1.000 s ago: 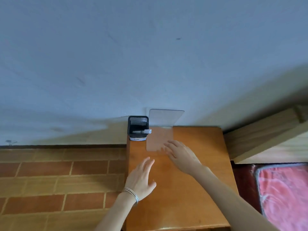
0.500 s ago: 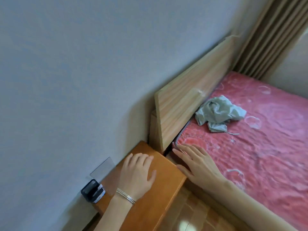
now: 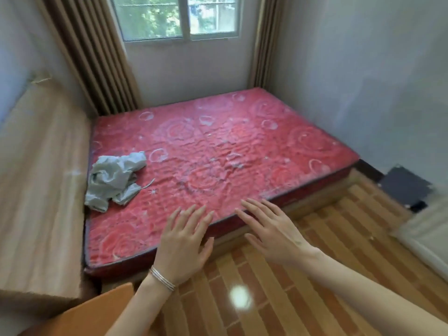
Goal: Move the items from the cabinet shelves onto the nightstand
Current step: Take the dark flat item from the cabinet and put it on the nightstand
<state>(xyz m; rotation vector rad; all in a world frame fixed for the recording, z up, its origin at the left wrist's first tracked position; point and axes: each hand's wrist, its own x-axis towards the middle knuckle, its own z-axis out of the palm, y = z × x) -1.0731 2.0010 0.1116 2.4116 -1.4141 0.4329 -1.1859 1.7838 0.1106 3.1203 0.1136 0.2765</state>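
Now, nothing held

Left hand (image 3: 184, 243) and right hand (image 3: 271, 235) hang with fingers spread, holding nothing, over the red mattress (image 3: 218, 146) edge. Nightstand (image 3: 97, 314) corner shows at lower left, beside the headboard (image 3: 41, 190).

A cloth (image 3: 114, 178) lies on the mattress (image 3: 230, 151), left, beside the headboard (image 3: 41, 190). The nightstand (image 3: 97, 316) stands near left, the window (image 3: 179, 15) far.
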